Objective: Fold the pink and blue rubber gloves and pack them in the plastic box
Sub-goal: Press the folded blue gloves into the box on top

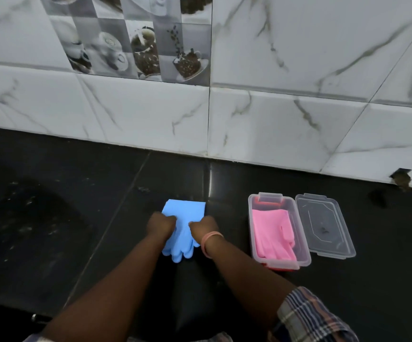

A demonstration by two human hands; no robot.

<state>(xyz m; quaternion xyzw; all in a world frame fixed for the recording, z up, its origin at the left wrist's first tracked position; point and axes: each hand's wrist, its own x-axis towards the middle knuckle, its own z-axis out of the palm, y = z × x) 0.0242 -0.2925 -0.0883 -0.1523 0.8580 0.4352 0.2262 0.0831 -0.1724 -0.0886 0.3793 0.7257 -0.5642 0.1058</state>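
While the pink gloves (272, 234) already lie folded inside the clear plastic box (304, 255), the blue gloves (184, 218) sit on the dark counter (76, 218), well left of it. Left hand (161, 225) and right hand (203, 228) both pinch their mid-section, fingers curled. Lid (324, 225) lies just right of box.

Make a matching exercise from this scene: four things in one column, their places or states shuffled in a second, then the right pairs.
Things:
1. blue gloves
2. pink gloves
3. lid
4. wristband

Places or states:
A. inside the box
B. flat on the counter, right of the box
C. around the right wrist
D. on the counter, gripped by the left hand and right hand

Pairs: 1-D, 2-A, 3-B, 4-C
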